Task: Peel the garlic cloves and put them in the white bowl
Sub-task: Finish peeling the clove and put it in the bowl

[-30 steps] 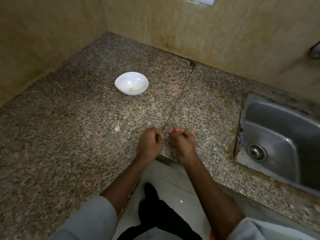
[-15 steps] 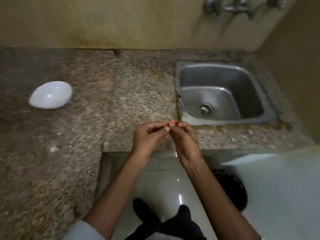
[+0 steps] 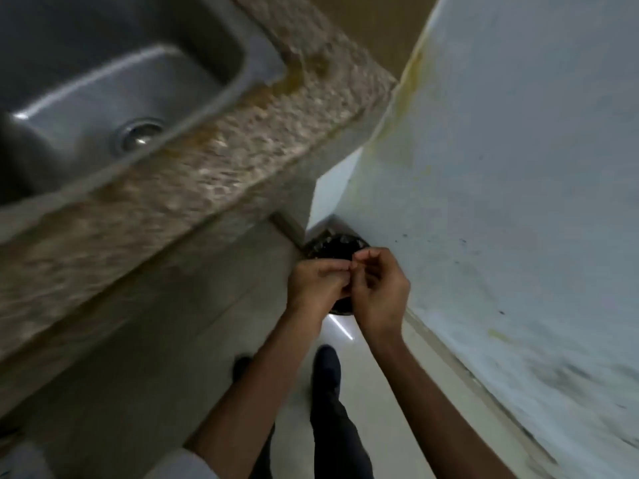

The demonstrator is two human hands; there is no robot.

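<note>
The 2 hands meet just above a round dark bin (image 3: 328, 246) that stands on the floor. The left hand (image 3: 313, 285) is at the left side of the bin and the right hand (image 3: 378, 292) at its right side, and they touch each other. Both hands are clenched loosely: the fingers are curled inward and the fingertips (image 3: 359, 259) of both hands come together at 1 spot over the bin's opening, as in a pinch. The picture is blurred there, so I cannot tell if a garlic clove is between the fingertips or if they hold nothing.

The bin has a dark inside with small pale, angular scraps near its far rim. Around the bin the floor (image 3: 363, 392) is pale, smooth and glossy, with a thin bright reflection just in front of the bin. Right of the bin rises a big white flat surface (image 3: 518, 167), matte, with yellowish stains and small dark specks.

Left of the bin and higher stands a counter (image 3: 207, 160) of speckled brown granite with a thick, rough-looking edge. Set into it, well apart from the bin, is a grey steel sink (image 3: 193, 60), rectangular with rounded corners, and a round metal drain (image 3: 138, 133) lies at its bottom.

In front of the bin 2 bare forearms reach out of pale sleeves (image 3: 179, 464), and dark trousers (image 3: 332, 426) show between them.
</note>
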